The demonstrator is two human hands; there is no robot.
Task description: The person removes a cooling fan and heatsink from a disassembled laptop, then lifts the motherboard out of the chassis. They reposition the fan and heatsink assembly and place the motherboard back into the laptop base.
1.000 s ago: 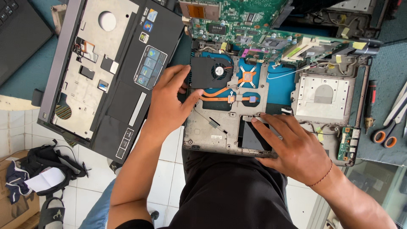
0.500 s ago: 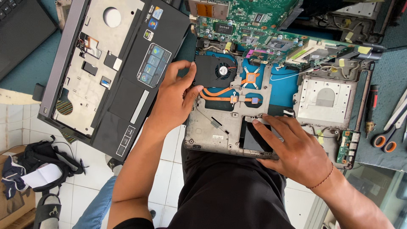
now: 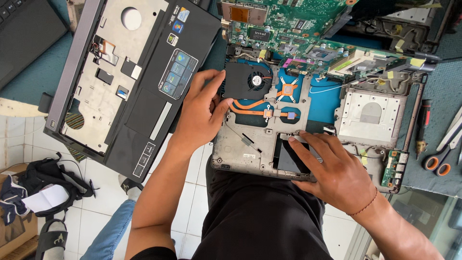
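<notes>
Resting flat, the right hand (image 3: 337, 171) presses open-palmed on the grey metal laptop base frame (image 3: 250, 149) at five o'clock; the left hand (image 3: 202, 113), fingers loosely curled and holding nothing, touches the black square cooling fan (image 3: 248, 81) at nine o'clock of the copper heat pipes (image 3: 255, 107).

Both hands (image 3: 202, 113) on opened laptop base (image 3: 255, 149)

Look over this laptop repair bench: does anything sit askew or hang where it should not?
Yes. The black palmrest cover lies tilted, its lower corner hanging past the table edge over the tiled floor. The laptop base frame also juts off the edge toward the person, with the left hand and right hand on it.
</notes>
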